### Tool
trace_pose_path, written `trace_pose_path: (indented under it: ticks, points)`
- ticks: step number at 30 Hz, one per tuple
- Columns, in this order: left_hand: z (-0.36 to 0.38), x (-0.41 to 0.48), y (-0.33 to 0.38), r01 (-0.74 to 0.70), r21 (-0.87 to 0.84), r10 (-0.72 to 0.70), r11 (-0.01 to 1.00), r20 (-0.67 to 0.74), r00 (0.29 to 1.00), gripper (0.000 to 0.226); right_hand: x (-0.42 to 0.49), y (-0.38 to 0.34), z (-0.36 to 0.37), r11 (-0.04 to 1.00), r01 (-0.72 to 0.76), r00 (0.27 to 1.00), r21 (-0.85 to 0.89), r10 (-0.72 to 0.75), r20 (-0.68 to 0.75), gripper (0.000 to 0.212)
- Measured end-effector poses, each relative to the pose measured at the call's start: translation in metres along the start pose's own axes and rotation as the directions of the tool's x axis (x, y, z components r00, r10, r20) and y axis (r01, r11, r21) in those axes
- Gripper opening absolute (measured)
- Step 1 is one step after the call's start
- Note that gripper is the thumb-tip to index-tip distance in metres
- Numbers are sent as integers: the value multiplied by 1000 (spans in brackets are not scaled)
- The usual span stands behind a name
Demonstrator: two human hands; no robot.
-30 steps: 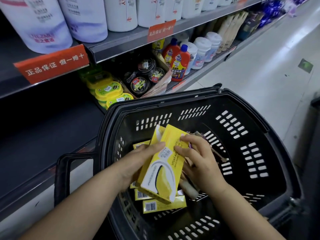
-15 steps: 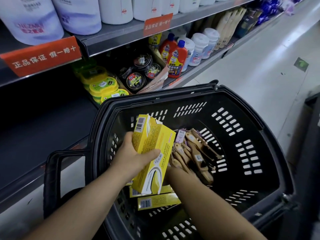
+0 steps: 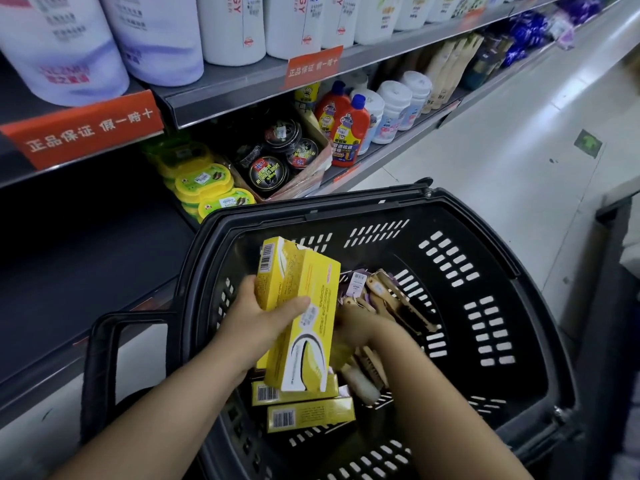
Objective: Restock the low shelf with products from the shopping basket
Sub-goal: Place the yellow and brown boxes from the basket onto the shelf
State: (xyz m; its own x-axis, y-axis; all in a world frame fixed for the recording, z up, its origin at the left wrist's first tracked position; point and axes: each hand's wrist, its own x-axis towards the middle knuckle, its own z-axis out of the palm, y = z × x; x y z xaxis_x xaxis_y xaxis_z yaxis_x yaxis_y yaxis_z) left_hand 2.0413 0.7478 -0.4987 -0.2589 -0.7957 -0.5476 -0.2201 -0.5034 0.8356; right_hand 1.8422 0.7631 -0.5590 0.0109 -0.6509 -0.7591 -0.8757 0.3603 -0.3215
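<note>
The basket [image 3: 540,306] stands before the low shelf [image 3: 79,271]. Boxes [image 3: 304,414] lie inside at left, brushes [image 3: 391,299] to their right.

The yellow boxes [image 3: 311,358] in my left grip [image 3: 263,320] cover the fingers of my right grip [image 3: 351,327], which is blurred too, so I cannot tell whether it holds anything. They also hide part of the loose boxes [image 3: 311,414] below. A pale object [image 3: 360,386] beside those, possibly a brush, is too blurred to name. The low shelf [image 3: 86,271] goes dark at the back. The basket [image 3: 346,206] runs off the bottom edge.
</note>
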Motion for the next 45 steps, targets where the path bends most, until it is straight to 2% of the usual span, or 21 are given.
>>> trace_pose_path:
  ticks: [2, 3, 5, 7, 8, 10, 11, 13, 15, 17, 20, 23, 26, 29, 31, 33, 35, 37, 40, 43, 45]
  points:
    - [-1, -1, 1, 17, -96, -17, 995, -3, 1000, 52, -19, 9, -20, 984, -127, 977, 128, 146, -157, 40]
    - [-2, -1, 2, 24, -124, -24, 992, 0, 1000, 49, -31, 10, -27, 956, -117, 959, 267, 179, -221, 35]
    - [-4, -2, 2, 45, -155, -43, 987, 11, 999, 47, -52, 11, -31, 816, 7, 920, 578, 221, -323, 26]
    - [-5, -2, 2, 61, -156, -57, 986, 27, 998, 50, -74, 4, -27, 683, 231, 852, 693, 202, -484, 18]
    - [-6, -2, 3, 67, -163, -61, 984, 36, 997, 52, -83, 1, -22, 656, 357, 794, 665, 162, -587, 21]
    - [-10, -4, 6, 90, -208, -80, 974, 58, 995, 54, -97, -8, -15, 670, 565, 635, 481, 19, -773, 34]
    - [-12, -7, 9, 108, -236, -93, 966, 75, 993, 50, -104, -14, -13, 688, 627, 554, 365, -65, -830, 39]
    - [-16, -14, 17, 156, -282, -123, 947, 132, 984, 46, -114, -24, -10, 701, 686, 443, 193, -192, -876, 48]
    - [-23, -23, 24, 188, -313, -125, 931, 209, 970, 61, -124, -36, -10, 701, 708, 371, 81, -273, -888, 58]
    - [-35, -36, 32, 187, -339, -96, 922, 267, 959, 79, -134, -52, -9, 673, 737, 353, 69, -296, -888, 61]
    - [-60, -56, 39, 157, -361, -43, 919, 304, 952, 88, -147, -85, -4, 577, 796, 386, 182, -253, -887, 58]
    - [-88, -72, 34, 94, -375, -2, 922, 240, 971, 88, -154, -130, 9, 457, 812, 459, 363, -116, -881, 45]
    - [-118, -88, 25, 47, -388, 22, 920, 171, 985, 83, -154, -177, 28, 385, 792, 538, 474, -74, -840, 32]
    - [-153, -97, 14, 13, -399, 29, 917, 98, 995, 90, -147, -219, 46, 271, 744, 638, 611, -14, -770, 73]
    - [-177, -104, 4, -2, -424, 29, 906, 58, 998, 91, -144, -246, 56, 214, 655, 731, 725, 68, -679, 85]
    - [-202, -112, -8, -28, -454, 20, 891, -21, 1000, 86, -141, -268, 69, 224, 543, 825, 810, 39, -564, 71]
    - [-227, -123, -25, -45, -457, 3, 889, -92, 996, 85, -136, -287, 89, 298, 461, 883, 836, -60, -465, 51]
    - [-252, -133, -46, -43, -440, -25, 897, -148, 989, 88, -129, -305, 112, 367, 404, 914, 838, -131, -383, 43]
    - [-291, -152, -85, -19, -452, -90, 892, -217, 972, 87, -114, -332, 145, 416, 292, 954, 861, -187, -234, 38]
    - [-331, -173, -132, -11, -484, -170, 875, -328, 929, 64, -96, -363, 176, 459, 86, 987, 884, -159, -13, 34]
    - [-357, -184, -163, -14, -519, -229, 855, -402, 886, 49, -85, -388, 195, 466, -4, 976, 885, -190, 105, 22]
